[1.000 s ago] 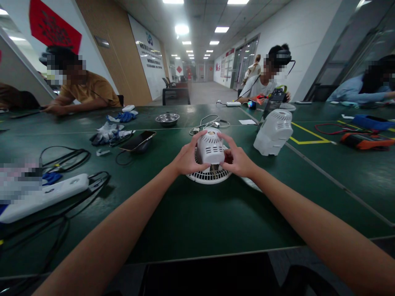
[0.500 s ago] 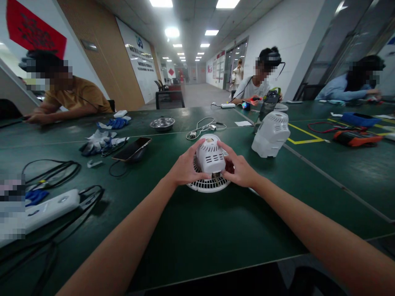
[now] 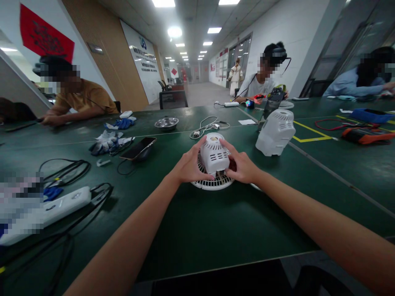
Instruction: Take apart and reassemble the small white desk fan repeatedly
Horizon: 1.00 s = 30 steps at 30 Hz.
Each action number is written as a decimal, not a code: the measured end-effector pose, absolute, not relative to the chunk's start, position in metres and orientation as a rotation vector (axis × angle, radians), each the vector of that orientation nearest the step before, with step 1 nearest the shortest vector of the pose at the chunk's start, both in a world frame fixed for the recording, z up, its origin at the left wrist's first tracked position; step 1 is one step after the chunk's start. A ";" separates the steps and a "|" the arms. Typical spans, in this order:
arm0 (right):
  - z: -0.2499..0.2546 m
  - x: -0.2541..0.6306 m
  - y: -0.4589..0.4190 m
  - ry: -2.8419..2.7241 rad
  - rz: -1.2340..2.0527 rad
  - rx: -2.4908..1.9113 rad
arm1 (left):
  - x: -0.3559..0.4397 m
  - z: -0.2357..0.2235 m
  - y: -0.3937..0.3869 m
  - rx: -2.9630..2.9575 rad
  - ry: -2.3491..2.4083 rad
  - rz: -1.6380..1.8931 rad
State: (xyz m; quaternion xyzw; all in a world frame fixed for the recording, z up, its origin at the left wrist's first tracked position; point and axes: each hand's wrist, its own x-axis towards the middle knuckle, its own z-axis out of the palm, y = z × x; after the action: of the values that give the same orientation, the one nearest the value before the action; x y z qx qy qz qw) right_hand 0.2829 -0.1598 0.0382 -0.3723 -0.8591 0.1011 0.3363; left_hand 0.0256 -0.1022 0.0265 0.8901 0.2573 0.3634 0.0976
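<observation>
Both hands were on the white vented housing point(image 3: 215, 158), which was at the middle of the green table point(image 3: 222, 230), directly over a round white grille point(image 3: 212, 186). Left hand point(image 3: 189, 165) gripped its left side, index finger up by the top rim, thumb at the lower front edge. Right hand point(image 3: 243, 167) mirrored that on the right, fingers curled around the side, thumb low. Housing top tipped slightly away, front slots facing the wearer; some darker parts showed in the gap under its front edge. Couldn't tell whether it was seated on the grille or held just above. Behind it lay a loose white cable point(image 3: 204, 132), with a metal bowl point(image 3: 166, 123) farther back to the left. A larger white casing point(image 3: 275, 133) stood upright to the right, well apart from the hands. Left side: dark-screened phone point(image 3: 140, 148) propped at a tilt, crumpled gloves point(image 3: 106, 143) beyond it, white power strip point(image 3: 68, 202) with black leads nearer the wearer. Far right: orange-and-black meter point(image 3: 367, 135) near a blue case point(image 3: 372, 116). Across the table, a co-worker in a white top point(image 3: 257, 88) sat behind a dark device point(image 3: 274, 98).
</observation>
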 end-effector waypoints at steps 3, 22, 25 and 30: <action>0.040 0.283 -0.161 -2.237 0.292 -0.984 | 0.028 0.034 -0.105 2.645 0.738 1.055; 0.037 0.276 -0.158 -1.991 0.185 -1.204 | 0.029 0.020 -0.098 2.255 0.974 1.278; 0.035 0.284 -0.152 -1.948 0.245 -1.249 | 0.021 0.011 -0.087 1.999 1.240 1.304; 0.037 0.290 -0.152 -1.935 0.318 -1.223 | 0.010 -0.001 -0.073 1.691 1.333 1.241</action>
State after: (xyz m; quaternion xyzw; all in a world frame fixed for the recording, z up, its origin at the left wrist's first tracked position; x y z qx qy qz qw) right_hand 0.2895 -0.1522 0.0369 -0.4844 -0.7660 0.1261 0.4033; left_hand 0.0105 -0.0735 -0.0015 0.6440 0.5079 0.4728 0.3222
